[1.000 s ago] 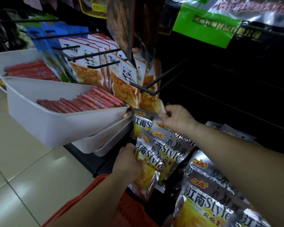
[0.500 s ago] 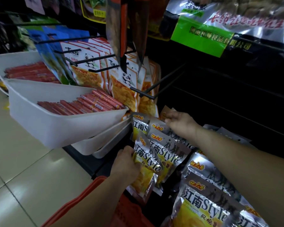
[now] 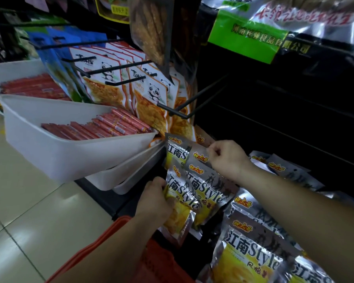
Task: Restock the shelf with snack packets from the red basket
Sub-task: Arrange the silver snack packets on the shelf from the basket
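Silver-and-yellow snack packets hang in a bunch low on the dark shelf. My left hand grips the left side of the frontmost packet. My right hand pinches the top edge of a silver packet just behind it. The red basket sits at the bottom, its rim showing under my left forearm; what it holds is hidden.
More of the same silver packets hang at lower right. White tubs of red sausage sticks jut out at left. Panda-print packets hang on black pegs, and a bare peg sticks out above my right hand. Tiled floor lies at left.
My right hand has dropped a little and closed its fingertips on the packet's top edge. My left hand keeps its hold on the front packet.
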The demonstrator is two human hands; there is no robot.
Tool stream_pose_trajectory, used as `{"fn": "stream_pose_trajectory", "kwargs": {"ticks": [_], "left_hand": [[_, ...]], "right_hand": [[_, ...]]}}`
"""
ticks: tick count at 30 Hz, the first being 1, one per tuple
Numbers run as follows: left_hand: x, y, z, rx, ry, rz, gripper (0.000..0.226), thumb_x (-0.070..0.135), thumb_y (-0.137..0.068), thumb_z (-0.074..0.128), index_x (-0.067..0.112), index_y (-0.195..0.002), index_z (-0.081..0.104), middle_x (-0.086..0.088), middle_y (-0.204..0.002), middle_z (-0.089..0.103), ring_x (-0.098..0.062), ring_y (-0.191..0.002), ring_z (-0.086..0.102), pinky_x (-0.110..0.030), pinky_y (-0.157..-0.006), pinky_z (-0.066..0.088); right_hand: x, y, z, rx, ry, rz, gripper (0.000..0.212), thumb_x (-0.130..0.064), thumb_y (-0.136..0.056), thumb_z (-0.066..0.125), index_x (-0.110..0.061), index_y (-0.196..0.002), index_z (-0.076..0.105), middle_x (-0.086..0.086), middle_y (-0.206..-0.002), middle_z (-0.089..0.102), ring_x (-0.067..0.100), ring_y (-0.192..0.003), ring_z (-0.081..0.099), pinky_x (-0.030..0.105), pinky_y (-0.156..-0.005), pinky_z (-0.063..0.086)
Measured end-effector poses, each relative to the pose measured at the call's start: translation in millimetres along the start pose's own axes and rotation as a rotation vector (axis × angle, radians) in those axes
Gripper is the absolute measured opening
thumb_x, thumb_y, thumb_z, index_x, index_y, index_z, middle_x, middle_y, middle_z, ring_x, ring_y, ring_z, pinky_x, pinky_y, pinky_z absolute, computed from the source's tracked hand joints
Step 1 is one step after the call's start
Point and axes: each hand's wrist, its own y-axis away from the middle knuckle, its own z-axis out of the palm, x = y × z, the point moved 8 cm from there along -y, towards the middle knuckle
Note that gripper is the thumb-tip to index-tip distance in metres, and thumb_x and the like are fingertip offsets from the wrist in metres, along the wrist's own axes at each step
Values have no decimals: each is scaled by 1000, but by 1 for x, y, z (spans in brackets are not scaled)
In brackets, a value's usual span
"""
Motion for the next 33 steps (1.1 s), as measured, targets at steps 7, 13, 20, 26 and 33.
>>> {"fn": "stream_pose_trajectory", "kwargs": {"ticks": [7, 13, 20, 26, 33], "left_hand": [[9, 2, -4, 16, 70, 45, 39, 27, -86, 79, 27, -115, 53, 0, -112, 62, -21, -97, 63, -36, -83, 53], [21, 3, -1, 23, 166, 79, 36, 23, -82, 81, 33, -107, 58, 6, -100, 64, -12, -87, 63, -24, -69, 47], [35, 1, 23, -66, 93, 115, 50, 28, -82, 82, 31, -126, 58, 8, -115, 50, -13, -100, 56, -27, -87, 47], [36, -12, 38, -210, 283, 47, 56, 16, -77, 87, 37, -117, 53, 17, -111, 65, -5, -104, 64, -31, -92, 57], [26, -6, 17, -188, 378, 84, 61, 8, -76, 85, 39, -116, 51, 13, -104, 69, 1, -91, 69, -30, -81, 63]], "right_hand": [[21, 27, -36, 187, -24, -5, 45, -39, -96, 73, -7, -69, 57, 0, -52, 47, 16, -48, 44, 19, -45, 35], [35, 31, -35, 40, 323, 93, 57, -56, -103, 53, -18, -61, 46, 8, -58, 49, 28, -56, 53, 33, -58, 43], [32, 31, -23, -22, 212, -29, 40, -55, -90, 74, -20, -96, 56, 0, -83, 62, 19, -75, 62, 38, -68, 51], [40, 27, -14, -38, 391, 56, 19, -30, -97, 71, -26, -83, 58, -1, -81, 62, 25, -78, 60, 34, -69, 54], [14, 49, 11, -81, 295, -76, 15, -31, -109, 49, -27, -96, 45, -3, -70, 47, 19, -60, 49, 31, -54, 32]]}}
